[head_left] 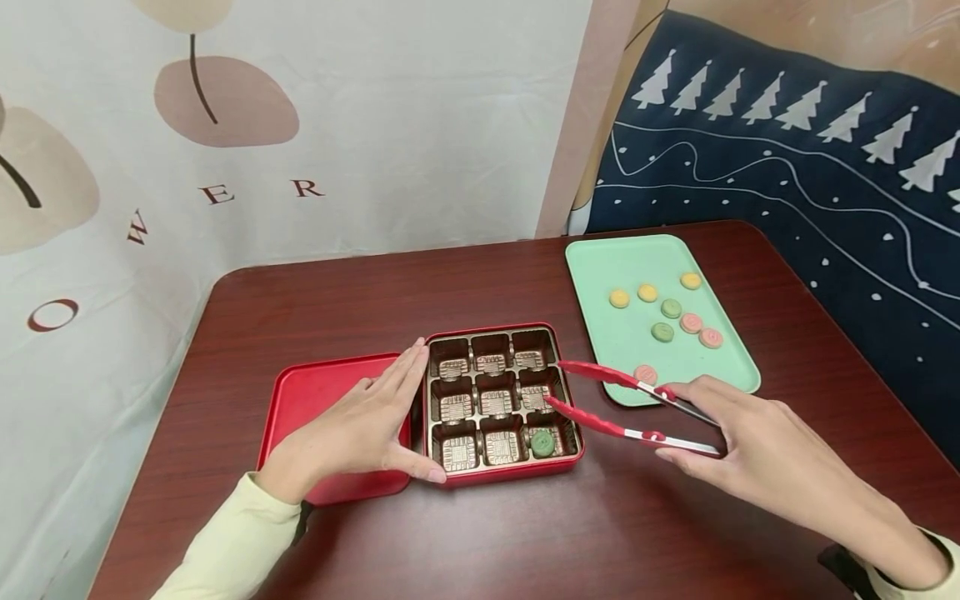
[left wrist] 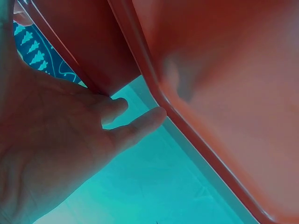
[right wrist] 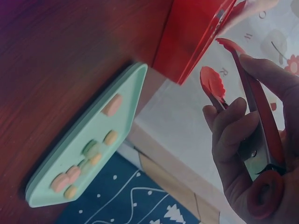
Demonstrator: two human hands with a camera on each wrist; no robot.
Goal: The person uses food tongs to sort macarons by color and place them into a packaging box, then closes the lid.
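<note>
My left hand (head_left: 367, 421) rests its straight, spread fingers along the left side of a red box (head_left: 504, 477), with the thumb at the near corner. A gold-brown insert divides the box into several square compartments. One green macaron (head_left: 542, 443) sits in the near right compartment; the others hold nothing. With my right hand (head_left: 780, 442) I grip a pair of red-tipped metal tongs (head_left: 645, 435). The tongs' tips stand apart over the right side of the box, nothing between them. In the right wrist view, fingers and thumb curl round the tongs (right wrist: 257, 112).
A red lid (head_left: 330, 387) lies left of the box, partly under my left forearm. At the back right, a mint-green tray (head_left: 607, 262) holds several yellow, green and pink macarons (head_left: 691, 322). Behind the table (head_left: 360, 300) hang a pale printed cloth and a dark blue one.
</note>
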